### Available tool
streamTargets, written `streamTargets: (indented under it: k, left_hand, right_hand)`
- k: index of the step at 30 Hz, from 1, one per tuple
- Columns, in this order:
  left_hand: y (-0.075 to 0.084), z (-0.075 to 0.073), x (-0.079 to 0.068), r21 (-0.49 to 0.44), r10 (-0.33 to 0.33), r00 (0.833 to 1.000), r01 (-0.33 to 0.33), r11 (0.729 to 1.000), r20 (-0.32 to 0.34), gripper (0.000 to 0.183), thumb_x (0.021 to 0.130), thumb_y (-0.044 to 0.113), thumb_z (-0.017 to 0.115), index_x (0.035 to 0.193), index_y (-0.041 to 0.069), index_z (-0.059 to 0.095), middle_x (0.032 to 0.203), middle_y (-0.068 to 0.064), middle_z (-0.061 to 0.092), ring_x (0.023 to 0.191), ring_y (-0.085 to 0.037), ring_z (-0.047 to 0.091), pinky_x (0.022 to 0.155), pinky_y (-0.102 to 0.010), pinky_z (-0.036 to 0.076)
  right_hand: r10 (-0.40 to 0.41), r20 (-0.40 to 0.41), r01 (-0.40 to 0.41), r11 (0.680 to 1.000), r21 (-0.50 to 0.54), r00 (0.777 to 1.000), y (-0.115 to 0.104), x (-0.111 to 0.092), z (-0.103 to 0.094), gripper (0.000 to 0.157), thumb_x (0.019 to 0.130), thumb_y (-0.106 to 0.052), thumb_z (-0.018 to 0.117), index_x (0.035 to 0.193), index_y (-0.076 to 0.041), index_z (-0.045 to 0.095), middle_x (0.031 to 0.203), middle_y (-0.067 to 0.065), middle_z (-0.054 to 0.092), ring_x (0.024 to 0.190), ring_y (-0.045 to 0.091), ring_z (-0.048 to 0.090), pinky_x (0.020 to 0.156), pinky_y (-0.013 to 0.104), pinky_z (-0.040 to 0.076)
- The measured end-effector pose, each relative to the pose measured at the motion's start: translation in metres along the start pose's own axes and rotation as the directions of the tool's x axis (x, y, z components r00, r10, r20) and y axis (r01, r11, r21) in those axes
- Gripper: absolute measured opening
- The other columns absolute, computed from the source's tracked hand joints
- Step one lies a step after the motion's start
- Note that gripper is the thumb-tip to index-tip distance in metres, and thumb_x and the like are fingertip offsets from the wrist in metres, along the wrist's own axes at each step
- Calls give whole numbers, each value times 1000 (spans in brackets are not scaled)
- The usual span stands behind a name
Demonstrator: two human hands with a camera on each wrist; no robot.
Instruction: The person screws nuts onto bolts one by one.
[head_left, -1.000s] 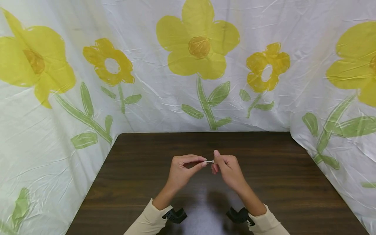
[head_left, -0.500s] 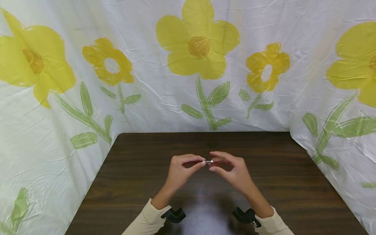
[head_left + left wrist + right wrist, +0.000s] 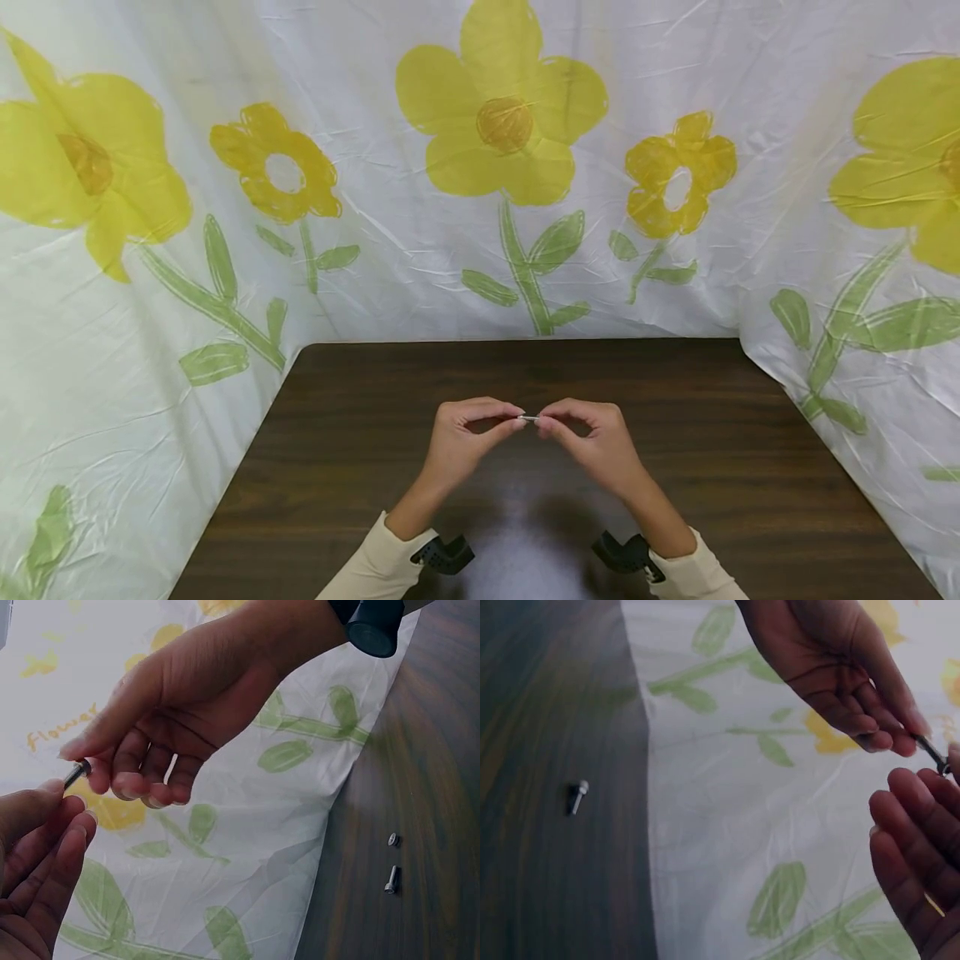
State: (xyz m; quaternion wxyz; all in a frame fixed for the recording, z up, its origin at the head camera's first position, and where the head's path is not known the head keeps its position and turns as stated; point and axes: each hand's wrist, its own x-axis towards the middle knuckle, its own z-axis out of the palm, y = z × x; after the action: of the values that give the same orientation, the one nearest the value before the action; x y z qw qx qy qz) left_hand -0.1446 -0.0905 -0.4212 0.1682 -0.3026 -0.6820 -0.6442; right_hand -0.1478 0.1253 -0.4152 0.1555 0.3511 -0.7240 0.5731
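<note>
Screw [image 3: 530, 418], held above the dark table [image 3: 337, 467].
The left hand [image 3: 461, 433] pinches its thinner end between thumb and fingers; on the other side, the right hand [image 3: 603, 442] pinches the thicker end, thumb against fingers too.

There are two hands: one left hand [image 3: 459, 440] and one right hand [image 3: 606, 443]. Between them is one shiny bolt [image 3: 529, 417]. There are two pale sleeves [image 3: 375, 565] and two black wrist cameras [image 3: 448, 554]. There is one brown table [image 3: 360, 450]. On it, the left wrist view shows two little metal things: one loose bolt [image 3: 392, 880] and one short round piece [image 3: 394, 839]. The right wrist view shows one screw [image 3: 577, 796] there; I can't tell if it is the same as the loose bolt. The head view shows five yellow flowers [image 3: 501, 171], three big and two small. The big middle one has three green leaves [image 3: 557, 242]. The small ones have two each.
</note>
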Motion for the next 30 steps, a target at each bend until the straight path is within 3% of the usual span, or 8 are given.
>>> streamTargets:
  k: [4, 9, 14, 17, 22, 30]
  left_hand:
    - [1, 0, -1, 9, 9, 1000, -10, 1000, 3, 12, 83, -5, 81, 94, -3, 78, 90, -11, 77, 81, -18, 73, 70, -34, 61]
    - [2, 1, -1, 12, 15, 1000, -15, 1000, 6, 11, 84, 0, 81, 95, 0, 79, 90, -9, 77, 81, -19, 73, 70, -35, 61]
    - [1, 1, -1, 6, 9, 1000, -9, 1000, 0, 10, 85, 3, 81, 94, 1, 79, 90, -8, 77, 83, -20, 73, 70, -36, 61]
    - [0, -1, -1, 20, 5, 1000, -5, 1000, -6, 10, 86, 4, 81, 94, 1, 79, 91, -7, 77, 83, -19, 74, 70, -35, 61]
    - [-2, -2, -2, 18, 8, 1000, -7, 1000, -9, 10, 86, 3, 80, 96, 0, 79, 92, -8, 77, 84, -20, 74, 71, -39, 61]
    - [-5, -1, -6, 1, 16, 1000, -16, 1000, 4, 11, 86, 0, 79, 96, -2, 79, 92, -10, 77, 82, -25, 74, 70, -37, 61]
  right_hand:
    - [15, -6, -16, 999, -41, 1000, 1, 1, 4, 25, 95, 2, 68, 82, -19, 73, 72, -7, 70, 65, 13, 66, 61, 27, 55]
    - [45, -26, -48, 994, -99, 999, 2, 2, 7, 35, 98, 1, 63, 71, -21, 69, 65, -9, 67, 54, 6, 51, 49, 22, 41]
    - [52, -28, -54, 996, -73, 998, 5, 0, 6, 18, 93, 5, 68, 97, -11, 74, 78, 0, 73, 65, 13, 65, 61, 25, 54]
    - [29, -14, -30, 998, -55, 999, 6, -2, 4, 31, 85, 6, 77, 113, -7, 72, 89, 5, 76, 76, 15, 72, 70, 28, 59]
    - [-33, 13, 33, 999, -28, 999, 3, -2, 2, 29, 83, 5, 80, 110, -4, 74, 93, 11, 77, 82, 15, 74, 72, 28, 60]
    - [-63, 9, 63, 997, -38, 998, 1, -2, 1, 25, 84, 7, 78, 104, -8, 78, 95, 3, 78, 84, 16, 75, 75, 29, 60]
